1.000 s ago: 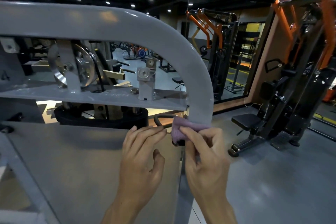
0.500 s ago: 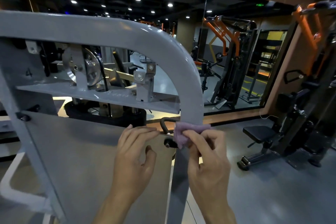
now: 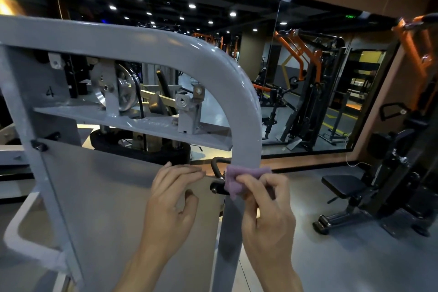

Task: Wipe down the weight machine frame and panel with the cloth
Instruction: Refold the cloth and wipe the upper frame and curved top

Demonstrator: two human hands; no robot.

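Right hand: my right hand [image 3: 265, 211] pinches the cloth [image 3: 244, 179] between thumb and curled fingers and holds it against the frame's upright tube.
Left hand: my left hand [image 3: 171, 201] holds nothing; I see its fingers stretched out nearly straight, their tips resting along the top edge of the panel [image 3: 113, 197], the thumb apart and lower down.
Cloth: small, pale purple and bunched; it wraps across the front of the upright, just beneath the bend, and lies right beside a black bracket.
Frame: the grey frame [image 3: 147, 38] runs as a thick tube across the top of my view, curves down on the right and drops between my two wrists.
Panel: a flat grey sheet filling the frame's lower part, standing upright, with a black fastener [image 3: 39, 146] at its upper left corner.
Black bracket: a black loop and bolt head [image 3: 216, 176] sit on the inner side of the upright, touching the cloth's left edge, between my two hands.
Inside the frame: above the panel I see a grey cross plate [image 3: 132, 123] carrying a silver pulley [image 3: 125, 91] with a dark cable over it.
Surroundings: an orange and black machine [image 3: 305, 92] shows in the mirror behind, and a black bench [image 3: 343, 187] stands on the grey floor to my right, well apart from the frame.
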